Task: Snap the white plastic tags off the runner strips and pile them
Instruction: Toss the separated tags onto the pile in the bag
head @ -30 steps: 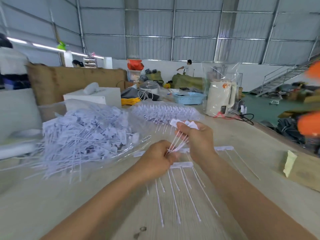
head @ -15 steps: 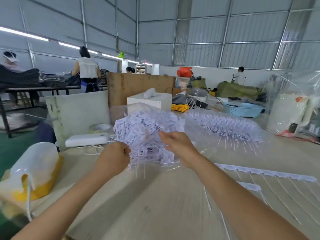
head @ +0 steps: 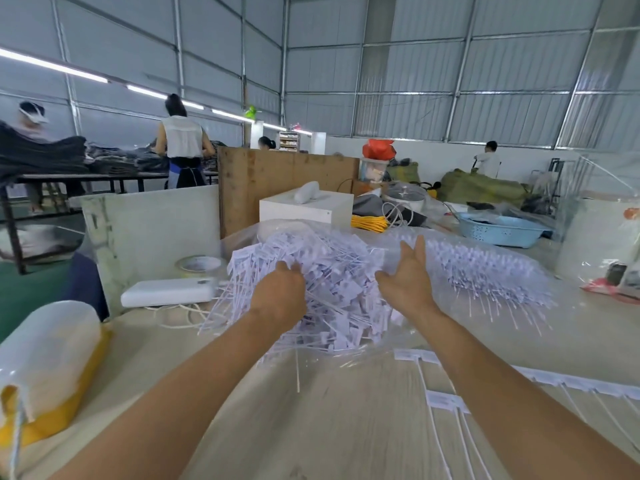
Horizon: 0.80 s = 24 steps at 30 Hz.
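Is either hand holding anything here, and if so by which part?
Right hand holds nothing: fingers straight, beside the pile of tags. Left hand rests on the pile, fingertips buried, so a grip cannot be told.

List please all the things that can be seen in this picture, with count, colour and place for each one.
pile of tags: one, white, table centre, on clear plastic
bagged tags: one batch, white, right of the pile
runner strips: a few, white, table at right, tags attached
tape roll: one, pale, left of the pile
flat box: one, white, below the tape roll
basket: one, light blue, far right
cube box: one, white, behind the pile
table: one, beige, foreground
left hand: one, resting on the pile
right hand: one, fingers straight, at the pile's right edge
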Each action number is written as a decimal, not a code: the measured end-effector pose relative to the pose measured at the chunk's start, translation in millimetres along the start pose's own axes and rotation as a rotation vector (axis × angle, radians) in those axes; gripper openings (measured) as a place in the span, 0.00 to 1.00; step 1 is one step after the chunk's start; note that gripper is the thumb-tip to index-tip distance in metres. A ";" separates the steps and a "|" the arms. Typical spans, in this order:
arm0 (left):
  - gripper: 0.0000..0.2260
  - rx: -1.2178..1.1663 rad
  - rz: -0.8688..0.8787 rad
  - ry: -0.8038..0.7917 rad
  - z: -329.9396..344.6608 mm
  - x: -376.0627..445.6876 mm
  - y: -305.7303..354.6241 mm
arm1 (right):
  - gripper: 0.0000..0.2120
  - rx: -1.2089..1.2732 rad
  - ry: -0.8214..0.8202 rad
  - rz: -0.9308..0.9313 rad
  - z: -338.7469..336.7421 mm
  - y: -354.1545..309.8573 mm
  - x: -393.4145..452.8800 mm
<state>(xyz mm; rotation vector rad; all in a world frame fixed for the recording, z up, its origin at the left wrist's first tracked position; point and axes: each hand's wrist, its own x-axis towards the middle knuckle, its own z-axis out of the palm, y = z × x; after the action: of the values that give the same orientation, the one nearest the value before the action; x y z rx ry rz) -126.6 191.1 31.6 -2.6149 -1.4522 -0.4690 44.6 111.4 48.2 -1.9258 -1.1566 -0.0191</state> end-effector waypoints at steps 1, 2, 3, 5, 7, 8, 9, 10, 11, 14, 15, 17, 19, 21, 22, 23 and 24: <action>0.26 0.031 0.064 -0.023 4.9 0.7 3.5 | 0.36 -0.060 0.033 -0.048 0.4 0.6 -0.5; 0.27 0.057 0.109 -0.049 9.0 1.5 4.7 | 0.37 -0.143 0.052 -0.100 1.2 1.7 -0.5; 0.26 0.085 0.120 -0.059 10.9 3.2 3.4 | 0.39 -0.236 0.056 -0.147 1.7 3.0 -0.7; 0.23 0.137 0.060 -0.031 7.7 8.3 -2.9 | 0.38 -0.388 0.062 -0.235 1.8 5.6 -2.1; 0.21 0.160 -0.012 -0.014 1.3 11.5 -8.8 | 0.33 -0.470 0.074 -0.348 0.7 6.2 -7.0; 0.22 0.165 -0.022 -0.021 -0.9 12.1 -9.3 | 0.29 -0.544 0.066 -0.424 0.5 8.2 -9.2; 0.23 0.178 -0.014 -0.030 -2.1 12.0 -8.5 | 0.25 -0.659 0.045 -0.500 0.9 10.3 -11.3; 0.23 0.206 0.006 -0.034 -3.1 11.5 -6.8 | 0.20 -0.799 0.014 -0.552 1.6 12.5 -13.2; 0.22 0.248 0.032 -0.028 -4.0 11.2 -4.9 | 0.16 -0.935 -0.022 -0.556 2.5 14.2 -14.6; 0.22 0.415 0.080 -0.012 -12.1 6.5 0.8 | 0.13 -1.166 -0.089 -0.327 0.1 13.4 -16.5; 0.23 0.446 0.078 -0.027 -15.7 4.3 2.7 | 0.15 -1.174 -0.094 -0.259 -1.4 13.4 -16.7; 0.26 0.449 0.070 -0.083 -21.6 -0.1 7.9 | 0.20 -1.111 -0.077 -0.197 -5.8 13.1 -17.6; 0.27 0.340 0.072 -0.109 -22.1 -4.0 13.3 | 0.24 -0.982 -0.029 -0.193 -10.8 12.1 -17.3; 0.29 0.147 0.074 -0.118 -15.8 -7.9 18.9 | 0.27 -0.827 -0.009 -0.186 -15.3 8.1 -16.2; 0.32 0.100 0.080 -0.135 -9.7 -10.1 22.2 | 0.29 -0.767 -0.017 -0.186 -17.3 5.1 -15.6; 0.36 0.103 0.085 -0.155 -1.7 -12.0 26.1 | 0.32 -0.728 -0.036 -0.190 -18.5 2.0 -15.3; 0.41 0.137 0.092 -0.160 7.3 -11.9 29.9 | 0.33 -0.702 -0.060 -0.200 -19.5 -1.6 -15.6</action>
<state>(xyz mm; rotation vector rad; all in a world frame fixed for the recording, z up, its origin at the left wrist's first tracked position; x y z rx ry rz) -105.8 167.3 22.4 -2.6458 -1.3465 -0.1479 42.2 87.4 55.0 -2.4042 -1.5132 -0.5425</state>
